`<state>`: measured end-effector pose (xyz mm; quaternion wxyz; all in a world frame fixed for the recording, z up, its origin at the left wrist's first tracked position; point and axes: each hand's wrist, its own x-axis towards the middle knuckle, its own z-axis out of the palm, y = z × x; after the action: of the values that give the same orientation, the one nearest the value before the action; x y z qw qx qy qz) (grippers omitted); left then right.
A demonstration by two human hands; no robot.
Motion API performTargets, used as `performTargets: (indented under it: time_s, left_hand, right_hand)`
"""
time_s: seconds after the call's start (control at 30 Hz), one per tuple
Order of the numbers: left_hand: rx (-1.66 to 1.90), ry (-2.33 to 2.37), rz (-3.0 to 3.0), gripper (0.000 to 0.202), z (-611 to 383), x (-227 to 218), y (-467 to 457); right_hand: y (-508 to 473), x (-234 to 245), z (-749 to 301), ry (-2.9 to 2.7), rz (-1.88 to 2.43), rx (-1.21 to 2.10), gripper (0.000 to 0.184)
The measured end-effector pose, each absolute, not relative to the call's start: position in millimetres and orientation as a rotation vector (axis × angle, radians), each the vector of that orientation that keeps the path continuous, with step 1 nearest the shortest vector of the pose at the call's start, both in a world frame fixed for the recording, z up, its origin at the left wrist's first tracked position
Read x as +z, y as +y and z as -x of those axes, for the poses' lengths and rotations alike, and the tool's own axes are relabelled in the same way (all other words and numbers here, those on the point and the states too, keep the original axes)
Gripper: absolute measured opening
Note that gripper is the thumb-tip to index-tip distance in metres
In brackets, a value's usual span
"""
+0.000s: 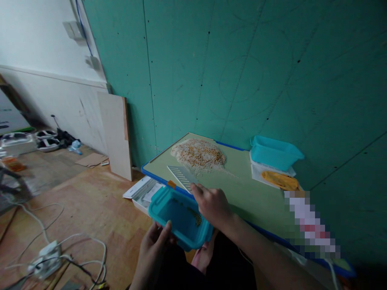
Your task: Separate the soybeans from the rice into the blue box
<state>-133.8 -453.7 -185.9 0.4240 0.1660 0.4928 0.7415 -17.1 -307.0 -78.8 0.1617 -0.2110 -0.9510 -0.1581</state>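
My left hand (155, 245) grips the near-left rim of a blue plastic box (173, 205), thumb on the edge. Several yellowish beans (198, 219) lie at the right side inside the box. In my right hand (213, 205) is a flat white slotted spatula (181, 177), its slotted blade pointing left over the table edge. The blade is just in front of a heap of pale grains mixed with beans (199, 153) on the light green tabletop (242, 171). My right fingers hide the spatula's handle.
A second blue box (273, 153) stands at the table's right back, near a yellow-orange cloth-like item (279, 180). A green wall (187, 72) rises behind. Below the table's left corner is an open white box (142, 195). Cables and a power strip (46, 257) lie on the floor.
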Motion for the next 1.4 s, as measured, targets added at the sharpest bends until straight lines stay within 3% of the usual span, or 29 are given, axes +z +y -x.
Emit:
performTargets:
  time_s: [0.63, 1.4]
  left_hand:
    - [1.826, 1.272, -0.418, 0.032, 131, -187, -455]
    - [1.793, 1.288, -0.439, 0.030, 132, -187, -454]
  right_hand:
    - [-268, -84, -78, -2.683, 0.557, -0.385, 0.039]
    - [-224, -90, -114, -2.520, 0.816, -0.470, 0.022]
